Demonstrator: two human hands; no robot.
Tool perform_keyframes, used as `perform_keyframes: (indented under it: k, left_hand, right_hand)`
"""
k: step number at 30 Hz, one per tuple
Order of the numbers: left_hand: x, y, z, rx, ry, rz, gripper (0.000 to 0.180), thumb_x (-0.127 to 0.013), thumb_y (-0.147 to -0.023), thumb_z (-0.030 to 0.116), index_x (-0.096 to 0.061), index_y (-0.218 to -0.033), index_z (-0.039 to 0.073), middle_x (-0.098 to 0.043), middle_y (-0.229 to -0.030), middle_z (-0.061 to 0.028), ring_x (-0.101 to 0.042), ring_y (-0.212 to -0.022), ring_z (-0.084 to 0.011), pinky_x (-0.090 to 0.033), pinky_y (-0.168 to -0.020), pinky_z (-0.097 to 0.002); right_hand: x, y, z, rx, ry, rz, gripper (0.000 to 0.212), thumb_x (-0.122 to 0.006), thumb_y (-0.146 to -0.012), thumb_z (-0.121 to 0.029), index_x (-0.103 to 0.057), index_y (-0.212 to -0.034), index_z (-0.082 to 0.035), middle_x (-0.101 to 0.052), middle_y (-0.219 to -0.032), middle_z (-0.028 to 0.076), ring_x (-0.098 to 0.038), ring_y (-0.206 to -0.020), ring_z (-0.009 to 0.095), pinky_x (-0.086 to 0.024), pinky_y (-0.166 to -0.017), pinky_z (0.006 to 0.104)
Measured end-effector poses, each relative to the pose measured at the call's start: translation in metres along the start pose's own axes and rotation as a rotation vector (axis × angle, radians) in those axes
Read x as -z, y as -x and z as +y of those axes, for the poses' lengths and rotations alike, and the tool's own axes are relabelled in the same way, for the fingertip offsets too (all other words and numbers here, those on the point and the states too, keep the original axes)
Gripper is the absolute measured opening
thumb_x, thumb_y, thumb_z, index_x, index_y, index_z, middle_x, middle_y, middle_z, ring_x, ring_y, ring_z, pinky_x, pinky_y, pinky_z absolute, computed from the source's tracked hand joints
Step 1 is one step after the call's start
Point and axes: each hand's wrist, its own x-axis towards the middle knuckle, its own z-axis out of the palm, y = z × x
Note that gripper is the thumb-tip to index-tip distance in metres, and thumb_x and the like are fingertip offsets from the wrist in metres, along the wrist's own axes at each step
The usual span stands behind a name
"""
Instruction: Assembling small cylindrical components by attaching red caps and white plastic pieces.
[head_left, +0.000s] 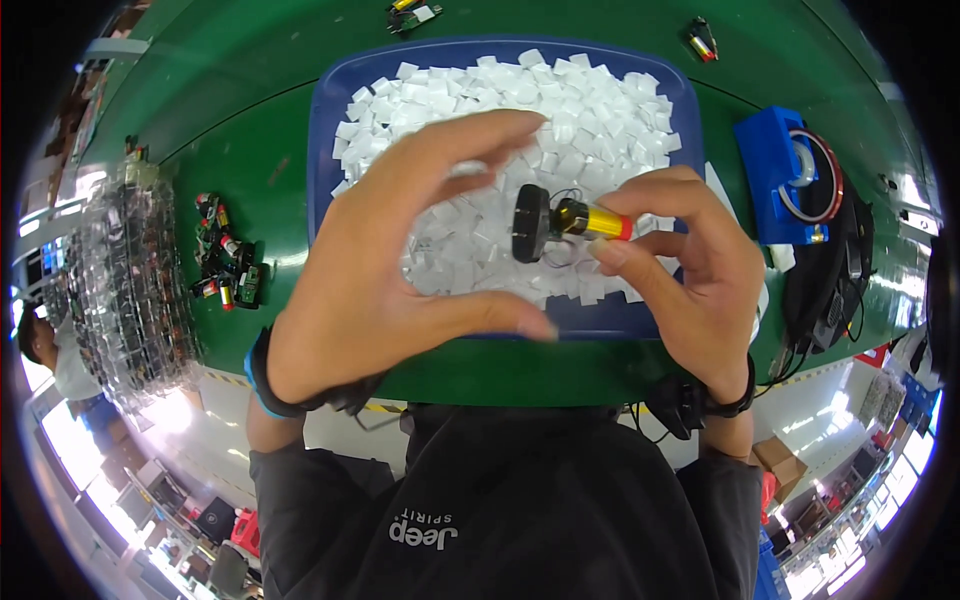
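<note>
Between thumb and fingers, my right hand [700, 250] pinches a small yellow cylindrical battery [597, 222] with a red end. Thin wires run from the battery to a round black plastic part [531, 223] at its left end. My left hand [385, 235] is just left of that black part, its thumb and fingers spread wide around a gap, touching nothing. Both hands are above a blue tray [318, 130] filled with many small white square pieces [560, 95].
On the green table [240, 140] lie small circuit boards with batteries [225, 255] at left, beside stacked clear plastic trays [130, 280]. A blue tape dispenser [765, 180] stands right, near a black bag-like item [835, 280]. More battery assemblies [703, 42] lie at the far side.
</note>
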Motion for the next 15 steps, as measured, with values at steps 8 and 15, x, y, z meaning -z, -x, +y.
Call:
perform_keyframes:
  k: [8, 15]
  left_hand:
    - [0.011, -0.003, -0.007, 0.511, 0.562, -0.368, 0.040, -0.066, -0.093, 0.012, -0.053, -0.127, -0.007, -0.065, -0.100, -0.0106, -0.061, -0.079, -0.0128, -0.060, -0.071, -0.0292]
    - [0.009, 0.003, -0.013, 0.766, 1.087, -0.278, 0.034, -0.066, -0.094, 0.012, -0.058, -0.120, -0.008, -0.069, -0.100, -0.0122, -0.066, -0.083, -0.0132, -0.059, -0.066, -0.0270]
  right_hand:
    - [-0.005, -0.010, -0.001, 0.166, 0.222, 0.084, 0.032, -0.075, -0.080, 0.004, -0.063, -0.110, 0.000, -0.060, -0.108, 0.010, -0.062, -0.093, 0.016, -0.055, -0.074, 0.0257]
    - [-0.002, -0.003, -0.009, 0.577, 0.883, 0.040, 0.036, -0.084, -0.068, -0.003, -0.070, -0.100, -0.012, -0.059, -0.108, 0.006, -0.059, -0.094, 0.022, -0.051, -0.077, 0.0322]
